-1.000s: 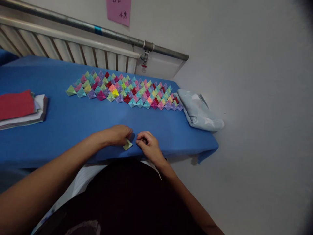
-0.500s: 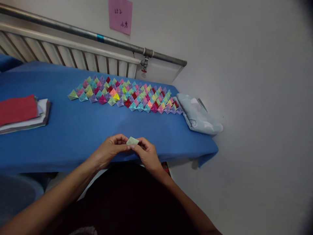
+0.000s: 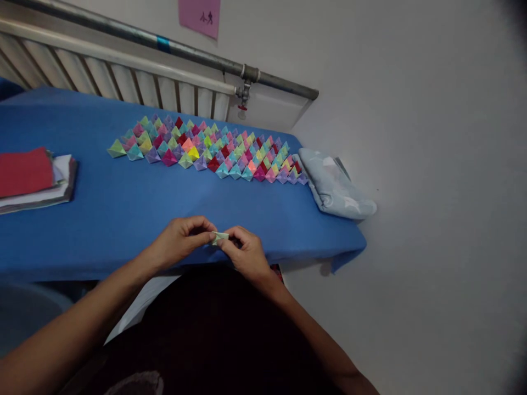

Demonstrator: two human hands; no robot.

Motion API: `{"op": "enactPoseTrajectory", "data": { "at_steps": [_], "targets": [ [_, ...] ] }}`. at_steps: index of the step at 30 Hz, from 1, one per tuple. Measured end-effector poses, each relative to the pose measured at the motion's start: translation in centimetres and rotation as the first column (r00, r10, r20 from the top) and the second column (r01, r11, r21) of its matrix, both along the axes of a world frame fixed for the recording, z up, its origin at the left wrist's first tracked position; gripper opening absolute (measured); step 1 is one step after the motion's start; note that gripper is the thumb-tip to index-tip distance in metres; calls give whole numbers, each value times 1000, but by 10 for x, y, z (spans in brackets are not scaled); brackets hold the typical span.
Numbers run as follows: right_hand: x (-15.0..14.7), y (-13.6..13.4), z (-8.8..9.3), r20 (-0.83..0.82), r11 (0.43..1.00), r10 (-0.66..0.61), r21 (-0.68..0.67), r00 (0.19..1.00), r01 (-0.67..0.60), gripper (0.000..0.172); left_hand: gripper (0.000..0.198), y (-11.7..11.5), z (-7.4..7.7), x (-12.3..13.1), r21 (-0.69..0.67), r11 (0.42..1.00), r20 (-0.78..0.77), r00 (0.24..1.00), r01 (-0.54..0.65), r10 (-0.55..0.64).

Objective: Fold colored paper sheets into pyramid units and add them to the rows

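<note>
A small piece of pale green folded paper (image 3: 220, 236) is pinched between both hands, just above the near edge of the blue-covered table (image 3: 123, 219). My left hand (image 3: 185, 237) grips its left end between thumb and fingers. On its other end, my right hand (image 3: 246, 249) is closed, with the thumb against the lower side. Beyond the hands stand several rows of small folded paper boats (image 3: 213, 164) in pink, red, purple, blue, green and yellow. The fingers hide parts of the paper.
At left lies a stack of paper with red sheets (image 3: 27, 173) on top. A folded light blue patterned cloth (image 3: 335, 186) sits at the table's right end. Behind are a white radiator (image 3: 119, 82), a metal pipe (image 3: 197, 55) and a red-handled valve (image 3: 242, 107).
The green paper was a wider, pointed shape and now shows as a narrower strip between the fingers. Both hands keep hold of it. The view has tilted slightly downward.
</note>
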State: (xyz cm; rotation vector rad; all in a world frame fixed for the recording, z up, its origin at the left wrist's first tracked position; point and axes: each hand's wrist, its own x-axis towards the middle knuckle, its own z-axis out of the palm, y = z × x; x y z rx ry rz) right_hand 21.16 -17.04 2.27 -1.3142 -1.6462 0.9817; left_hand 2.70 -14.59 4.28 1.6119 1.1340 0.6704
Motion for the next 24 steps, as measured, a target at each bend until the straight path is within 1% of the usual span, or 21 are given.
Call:
{"op": "enactPoseTrajectory", "data": {
  "at_steps": [4, 8, 10, 12, 13, 14, 16, 18, 19, 20, 21, 22, 24],
  "targets": [
    [0, 2, -1, 25, 1000, 18, 17, 1000, -18, 16, 28, -1, -5, 0, 1, 1000, -19, 1000, 20, -20],
    [0, 2, -1, 27, 999, 34, 8, 999, -34, 14, 27, -2, -3, -3, 14, 999, -56, 998, 31, -30],
    [1, 3, -1, 64, 998, 43, 40, 997, -46, 13, 25, -2, -2, -3, 67, 997, -86, 996, 40, -35],
    [3, 6, -3, 174, 985, 60, 148, 983, -87, 12, 21, -2, -4, -3, 213, 975, -143, 989, 71, -41],
    [5, 8, -4, 251, 968, 61, 222, 966, -119, 12, 18, -1, -7, -2, 317, 944, -185, 982, 92, -33],
    [6, 10, -5, 337, 942, 51, 295, 940, -157, 13, 15, 1, -11, -1, 429, 896, -233, 972, 111, -9],
    [9, 15, -9, 495, 885, -1, 405, 869, -229, 16, 14, 4, -21, 2, 625, 766, -320, 944, 148, 78],
    [11, 18, -15, 601, 845, -66, 458, 796, -275, 19, 19, 5, -32, 4, 743, 644, -371, 913, 182, 171],
    [12, 18, -18, 635, 833, -85, 469, 768, -295, 20, 22, 4, -37, 5, 776, 599, -386, 901, 199, 199],
    [12, 17, -21, 660, 825, -92, 470, 746, -315, 21, 25, 3, -42, 6, 793, 569, -400, 891, 218, 215],
    [13, 16, -23, 678, 822, -87, 463, 730, -332, 22, 27, 0, -45, 6, 800, 551, -414, 883, 237, 221],
    [13, 14, -26, 689, 822, -75, 451, 721, -346, 22, 28, -3, -48, 6, 799, 546, -428, 876, 253, 221],
    [15, 9, -29, 695, 832, -35, 419, 718, -364, 20, 27, -11, -52, 5, 786, 553, -452, 866, 276, 211]
  ]
}}
